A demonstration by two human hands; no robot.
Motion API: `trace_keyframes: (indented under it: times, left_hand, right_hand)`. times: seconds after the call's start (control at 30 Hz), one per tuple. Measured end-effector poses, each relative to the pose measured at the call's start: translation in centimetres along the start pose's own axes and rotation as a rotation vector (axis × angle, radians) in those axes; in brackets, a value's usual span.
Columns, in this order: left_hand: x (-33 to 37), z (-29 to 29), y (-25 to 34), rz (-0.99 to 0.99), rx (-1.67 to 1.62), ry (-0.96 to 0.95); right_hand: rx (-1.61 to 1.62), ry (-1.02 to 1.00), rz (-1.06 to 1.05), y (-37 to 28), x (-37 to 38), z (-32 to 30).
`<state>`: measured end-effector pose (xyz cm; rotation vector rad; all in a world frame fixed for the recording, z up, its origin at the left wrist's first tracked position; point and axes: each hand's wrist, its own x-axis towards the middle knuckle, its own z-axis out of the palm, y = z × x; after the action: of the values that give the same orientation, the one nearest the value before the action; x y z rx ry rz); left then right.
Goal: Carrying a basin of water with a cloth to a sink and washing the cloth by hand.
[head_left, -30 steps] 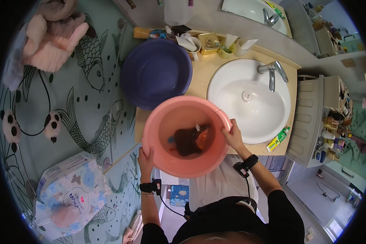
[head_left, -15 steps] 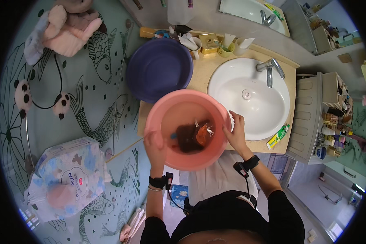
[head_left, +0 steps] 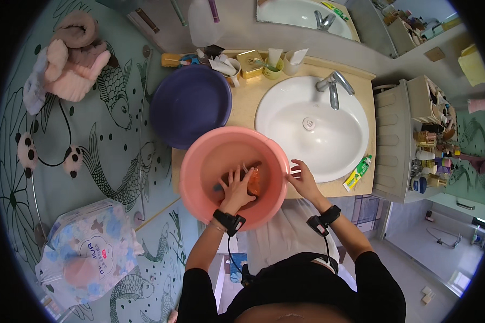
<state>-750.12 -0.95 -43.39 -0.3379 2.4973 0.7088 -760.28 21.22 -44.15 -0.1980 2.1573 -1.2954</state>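
Note:
A pink basin (head_left: 193,156) of water stands at the counter's front, left of the white sink (head_left: 269,113). In the water lies a dark brown piece, perhaps cloth, with a shiny orange-red part (head_left: 255,182). My left hand (head_left: 236,189) reaches into the basin, fingers spread over the dark piece and next to the orange part; its palm hides much of both. A small blue bit (head_left: 217,187) shows beside that hand. At the basin's right rim is my right hand (head_left: 305,182), its fingers apart and fingertips by the outer edge, with nothing in them.
A dark purple basin (head_left: 191,105) sits behind the pink one. Cups (head_left: 275,69) and a gold box (head_left: 250,63) line the back of the counter. A chrome faucet (head_left: 334,89) rises over the sink, and a green-yellow tube (head_left: 358,173) lies at its right front.
My left hand has gone from the basin's left rim down into the water onto the dark piece. My right hand stays at the right rim. The view has shifted slightly.

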Motion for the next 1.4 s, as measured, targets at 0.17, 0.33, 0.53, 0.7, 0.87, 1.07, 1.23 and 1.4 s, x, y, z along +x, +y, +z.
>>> trace_keyframes:
  times: [0.17, 0.33, 0.53, 0.7, 0.87, 1.07, 1.23, 1.4]
  left_hand:
    - [1.5, 1.9, 0.2, -0.047, 0.089, -0.129]
    - [1.6, 4.8, -1.5, -0.071, 0.188, -0.07]
    - [-2.3, 4.2, -2.6, -0.07, -0.073, 0.163]
    - [-6.4, 4.0, -4.0, -0.046, -0.415, 0.45]
    - [-10.2, 2.1, -3.8, -0.271, -0.326, 0.618]
    - [-11.9, 1.7, -4.5, -0.458, -0.257, 0.739]
    - [-12.6, 2.4, -6.5, -0.472, -0.117, 0.938]
    - [-12.1, 2.5, -8.3, -0.536, -0.486, 0.787]
  right_hand:
    - [0.048, 0.007, 0.04, -0.4, -0.8, -1.2]
    - [0.104, 0.009, 0.083, -0.3, -1.8, -2.3]
    - [0.101, -0.064, 0.081, -0.3, -1.2, -2.2]
    - [0.086, -0.15, 0.043, -0.4, -0.6, -1.4]
    - [0.046, -0.18, 0.033, -0.2, 0.0, -1.0]
    - [0.032, -0.208, 0.039, -0.4, 0.4, -0.6]
    - [-0.028, -0.211, 0.03, 0.0, 0.8, -0.4]
    - [-0.082, -0.189, 0.019, 0.9, 1.6, 0.4]
